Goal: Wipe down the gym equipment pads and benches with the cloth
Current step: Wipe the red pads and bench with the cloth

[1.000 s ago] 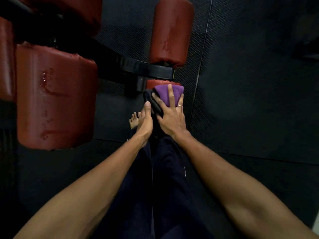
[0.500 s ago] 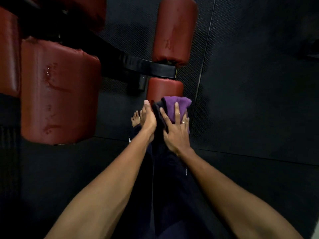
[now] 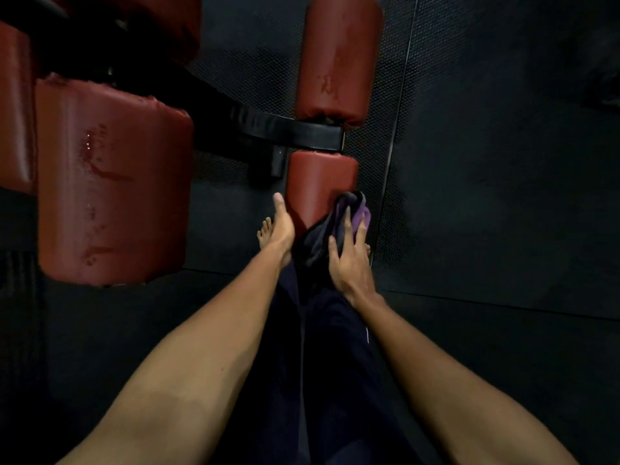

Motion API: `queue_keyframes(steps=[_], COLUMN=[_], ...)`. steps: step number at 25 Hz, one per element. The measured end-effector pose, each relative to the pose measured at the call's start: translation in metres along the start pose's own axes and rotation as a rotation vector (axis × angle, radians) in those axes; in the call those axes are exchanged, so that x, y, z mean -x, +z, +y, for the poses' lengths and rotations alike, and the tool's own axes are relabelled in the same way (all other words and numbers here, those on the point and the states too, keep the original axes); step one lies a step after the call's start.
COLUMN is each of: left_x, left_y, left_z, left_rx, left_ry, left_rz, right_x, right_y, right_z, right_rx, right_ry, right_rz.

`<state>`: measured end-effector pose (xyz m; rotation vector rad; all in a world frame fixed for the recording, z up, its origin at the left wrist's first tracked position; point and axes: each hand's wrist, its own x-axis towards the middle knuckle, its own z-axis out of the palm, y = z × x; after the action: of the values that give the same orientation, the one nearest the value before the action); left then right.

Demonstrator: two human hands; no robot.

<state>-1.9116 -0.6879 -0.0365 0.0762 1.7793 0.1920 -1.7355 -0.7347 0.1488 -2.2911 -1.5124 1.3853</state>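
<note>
Right hand point(image 3: 349, 260) flat, only pressing the cloth point(image 3: 357, 213) on the pad point(image 3: 318, 186), left hand point(image 3: 281, 226) open against its side, so could easily slip off that rounded end.

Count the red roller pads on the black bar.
2. The far roller pad lies beyond the black bar; the near roller pad lies this side, between the left hand and the right hand pressing the cloth. Others may be hidden.
</note>
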Motion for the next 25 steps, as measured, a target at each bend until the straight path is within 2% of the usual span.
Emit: queue_keyframes(steps=[3,5,6,7,10,12,14,16,17,19,20,21,23,25], left_x=[0.133,0.199,0.205,0.201,0.130,0.022,-0.002,0.015,0.071,0.189,0.216,0.230,0.226,0.205], left_y=[0.015,0.021,0.022,0.019,0.011,0.005,0.001,0.009,0.016,0.023,0.030,0.035,0.039,0.030], left_z=[0.033,0.036,0.028,0.020,0.007,-0.022,-0.013,-0.004,0.011,0.045,0.042,0.035,0.026,0.022], left_rx=[-0.085,-0.140,-0.179,-0.220,-0.209,-0.090,0.013,0.035,-0.062,-0.097,-0.076,-0.042,0.027,-0.036], left_ry=[0.097,0.331,0.429,0.454,0.362,0.208,0.058,0.009,0.060,0.240,0.298,0.335,0.311,0.333], left_rz=[0.090,0.046,0.029,0.037,0.070,0.062,0.026,0.103,0.100,0.079,0.081,0.036,0.079,0.114], right_x=[0.008,-0.021,-0.041,-0.058,-0.072,-0.056,-0.032,-0.009,0.001,0.011,0.005,-0.006,-0.037,-0.057], right_y=[0.000,-0.007,-0.014,-0.021,-0.029,-0.024,-0.015,-0.002,0.002,0.004,0.000,-0.007,-0.021,-0.028], right_z=[-0.017,-0.035,-0.044,-0.051,-0.057,-0.047,-0.030,-0.014,-0.011,-0.013,-0.019,-0.027,-0.041,-0.047], right_rx=[0.122,0.276,0.300,0.280,0.100,-0.033,-0.065,0.037,0.093,0.193,0.251,0.306,0.365,0.269], right_ry=[-0.209,-0.333,-0.328,-0.287,-0.167,-0.055,0.016,-0.028,-0.079,-0.188,-0.243,-0.283,-0.295,-0.232], right_rz=[0.053,0.092,0.103,0.110,0.158,0.136,0.076,0.036,0.024,0.002,-0.018,-0.027,-0.003,0.028])
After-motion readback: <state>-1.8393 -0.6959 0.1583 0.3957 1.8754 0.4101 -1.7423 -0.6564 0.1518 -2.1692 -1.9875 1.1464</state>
